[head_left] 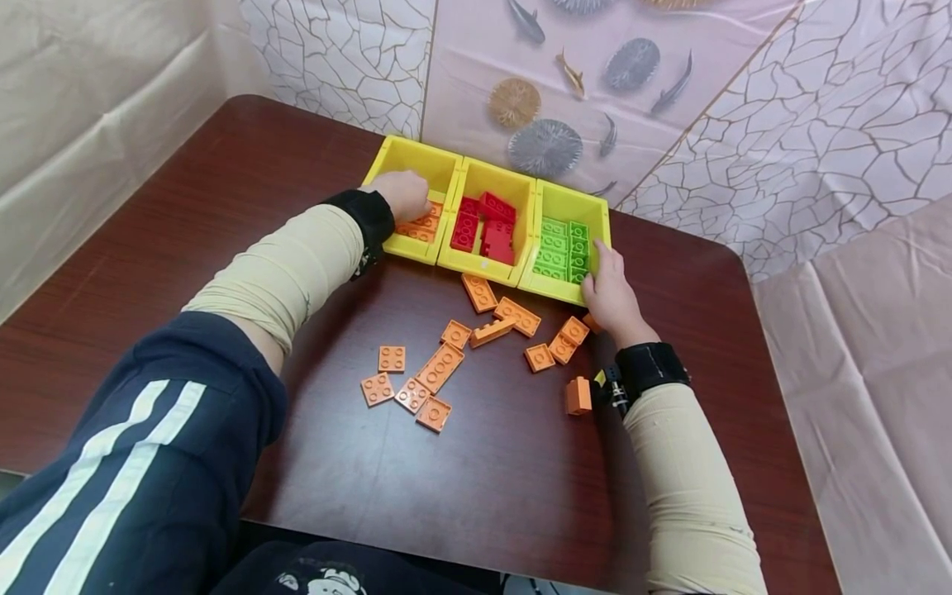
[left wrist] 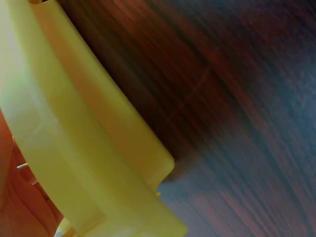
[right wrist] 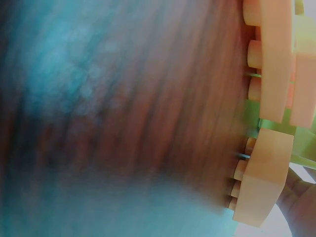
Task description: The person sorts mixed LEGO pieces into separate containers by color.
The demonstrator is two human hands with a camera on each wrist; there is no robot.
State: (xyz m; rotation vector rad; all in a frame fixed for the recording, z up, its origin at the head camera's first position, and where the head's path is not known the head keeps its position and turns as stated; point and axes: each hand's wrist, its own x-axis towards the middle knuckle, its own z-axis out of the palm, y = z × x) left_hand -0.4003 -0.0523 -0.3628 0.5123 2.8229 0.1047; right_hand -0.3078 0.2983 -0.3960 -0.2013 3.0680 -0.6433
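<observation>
Three yellow bins stand joined in a row at the back of the table. My left hand (head_left: 405, 195) reaches into the left bin (head_left: 422, 155), over its orange bricks (head_left: 421, 225). Its fingertips are hidden, so I cannot tell whether they pinch a brick. In the left wrist view, part of that hand (left wrist: 24, 202) shows behind the yellow bin wall (left wrist: 74, 143). My right hand (head_left: 614, 293) grips the outer side of the right bin (head_left: 568, 198), thumb over the rim. Green bricks (head_left: 561, 248) lie in that bin, red bricks (head_left: 487, 225) in the middle one.
Several loose orange bricks lie in front of the bins, among them a long one (head_left: 440, 368) and a square one (head_left: 392, 359). An orange brick (head_left: 578, 396) stands beside my right wrist. A patterned cloth (head_left: 580, 91) hangs behind the dark table (head_left: 446, 496).
</observation>
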